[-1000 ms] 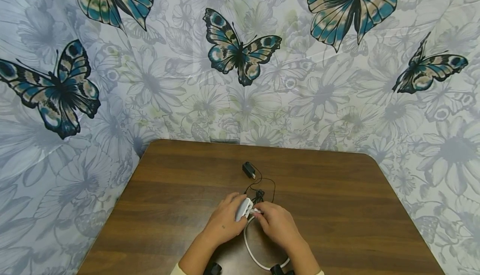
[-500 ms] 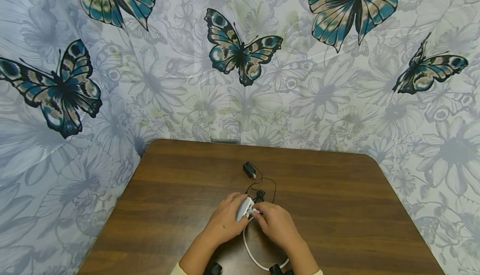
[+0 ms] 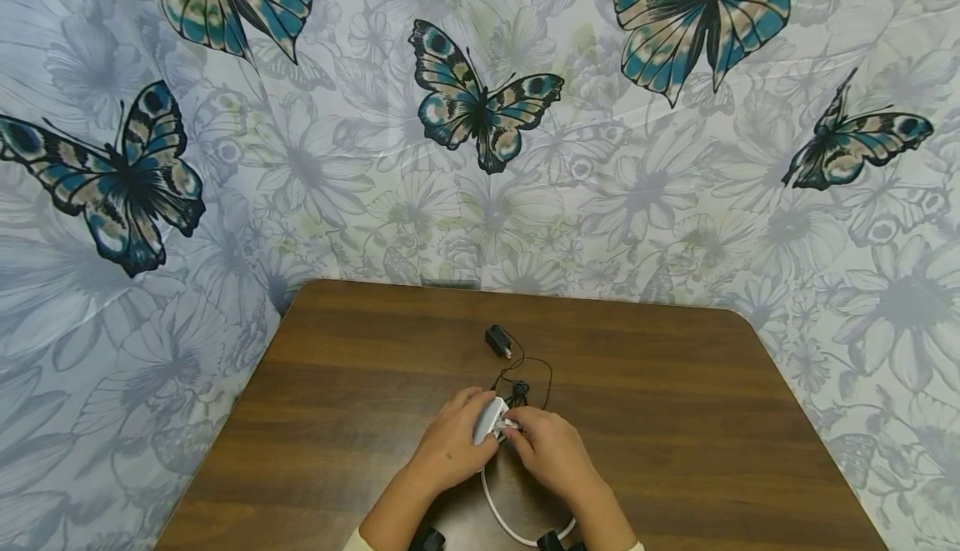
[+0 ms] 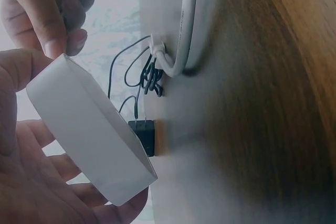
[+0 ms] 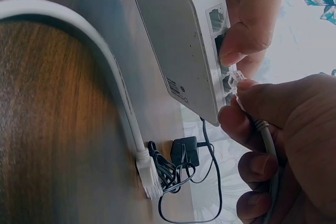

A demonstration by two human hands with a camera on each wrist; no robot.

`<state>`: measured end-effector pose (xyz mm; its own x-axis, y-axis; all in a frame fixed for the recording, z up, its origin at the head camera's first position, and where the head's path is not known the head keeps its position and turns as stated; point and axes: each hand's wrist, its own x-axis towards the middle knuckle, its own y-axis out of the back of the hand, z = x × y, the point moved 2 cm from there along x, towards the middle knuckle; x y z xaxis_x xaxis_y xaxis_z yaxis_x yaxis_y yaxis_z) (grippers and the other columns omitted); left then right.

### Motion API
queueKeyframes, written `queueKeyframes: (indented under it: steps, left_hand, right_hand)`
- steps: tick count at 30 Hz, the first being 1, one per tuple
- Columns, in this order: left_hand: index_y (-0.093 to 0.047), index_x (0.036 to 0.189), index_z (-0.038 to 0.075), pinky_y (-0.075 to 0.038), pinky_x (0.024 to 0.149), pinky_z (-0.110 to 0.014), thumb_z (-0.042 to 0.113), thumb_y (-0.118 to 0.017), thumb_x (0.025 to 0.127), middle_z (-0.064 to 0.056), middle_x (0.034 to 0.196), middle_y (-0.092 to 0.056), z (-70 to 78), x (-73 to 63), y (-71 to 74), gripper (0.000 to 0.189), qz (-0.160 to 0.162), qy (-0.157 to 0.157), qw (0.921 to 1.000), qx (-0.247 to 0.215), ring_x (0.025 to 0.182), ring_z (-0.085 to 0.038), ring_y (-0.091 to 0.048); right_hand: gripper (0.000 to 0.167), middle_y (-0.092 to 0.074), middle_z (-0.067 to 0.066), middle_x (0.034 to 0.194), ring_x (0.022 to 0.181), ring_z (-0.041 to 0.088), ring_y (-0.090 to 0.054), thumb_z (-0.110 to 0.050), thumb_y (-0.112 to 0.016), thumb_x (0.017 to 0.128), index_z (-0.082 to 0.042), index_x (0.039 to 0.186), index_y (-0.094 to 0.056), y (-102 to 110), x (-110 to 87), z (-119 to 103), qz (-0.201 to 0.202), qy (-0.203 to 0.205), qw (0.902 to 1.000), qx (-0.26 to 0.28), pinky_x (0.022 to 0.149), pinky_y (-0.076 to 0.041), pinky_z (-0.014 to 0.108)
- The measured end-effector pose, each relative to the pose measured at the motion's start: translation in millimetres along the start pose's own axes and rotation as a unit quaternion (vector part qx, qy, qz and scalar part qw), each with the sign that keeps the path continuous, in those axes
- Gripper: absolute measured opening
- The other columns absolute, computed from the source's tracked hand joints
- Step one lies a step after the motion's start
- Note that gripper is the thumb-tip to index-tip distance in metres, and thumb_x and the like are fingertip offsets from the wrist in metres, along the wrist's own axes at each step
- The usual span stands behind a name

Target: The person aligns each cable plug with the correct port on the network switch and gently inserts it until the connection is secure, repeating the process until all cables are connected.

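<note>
My left hand (image 3: 453,443) grips a small white network switch (image 3: 489,422) by its edges, tilted above the table. In the right wrist view, a row of ports (image 5: 216,19) runs along one narrow side of it, with a left-hand finger and thumb close by. My right hand (image 3: 553,455) pinches a clear network plug (image 5: 239,81) on a grey cable (image 5: 269,142). That plug is right at one of the ports; how far in it sits I cannot tell. Below the switch, a second white network cable (image 5: 86,27) curves over the table, its plug (image 5: 148,174) lying loose.
Beyond the hands, a black power adapter (image 3: 497,340) lies on the brown wooden table (image 3: 360,351), its thin black cord (image 3: 550,380) bundled near the switch. A butterfly-print cloth (image 3: 337,159) hangs behind the table. Black wrist straps (image 3: 429,539) show at the bottom edge.
Both hands stay almost in place. The right hand has shifted very slightly with the plug at the switch. The white cable's loop has slid a little to the left.
</note>
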<state>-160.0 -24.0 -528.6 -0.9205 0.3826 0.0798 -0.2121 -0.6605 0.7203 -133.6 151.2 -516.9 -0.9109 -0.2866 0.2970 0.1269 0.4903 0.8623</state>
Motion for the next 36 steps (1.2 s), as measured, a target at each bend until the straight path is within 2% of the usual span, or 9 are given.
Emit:
queueKeyframes:
  steps: [7, 25, 36]
  left_hand:
    - [-0.055, 0.142, 0.016, -0.047, 0.089, -0.053, 0.024, -0.065, 0.085, -0.009, 0.145, -0.05, -0.3, 0.3, -1.0, 0.058, 0.003, 0.004, 1.0, -0.006, 0.122, -0.031, -0.054]
    - [-0.055, 0.141, 0.014, -0.048, 0.09, -0.052, 0.027, -0.067, 0.086, -0.01, 0.142, -0.052, -4.4, 1.1, -7.2, 0.058, 0.009, -0.009, 0.9999, 0.006, 0.121, -0.031, -0.054]
    - [-0.055, 0.141, 0.014, -0.048, 0.089, -0.053, 0.026, -0.068, 0.084, -0.011, 0.143, -0.051, -5.7, 1.5, -5.4, 0.06, 0.008, -0.01, 0.9999, -0.011, 0.121, -0.032, -0.054]
  right_hand:
    - [0.011, -0.073, -0.007, 0.097, 0.08, 0.004, -0.064, -0.023, -0.072, 0.091, -0.018, 0.101, -0.073, -1.6, -0.4, 1.4, -0.004, -0.001, 0.9999, 0.013, 0.066, -0.052, 0.028]
    - [0.01, -0.073, -0.009, 0.098, 0.081, 0.001, -0.063, -0.024, -0.07, 0.094, -0.019, 0.102, -0.073, -5.1, -0.7, 4.0, -0.019, -0.008, 0.9979, 0.061, 0.068, -0.052, 0.027]
    - [0.008, -0.072, -0.011, 0.096, 0.08, -0.001, -0.061, -0.024, -0.07, 0.093, -0.021, 0.1, -0.073, -3.4, -0.7, 5.6, -0.021, -0.002, 0.9974, 0.069, 0.067, -0.052, 0.027]
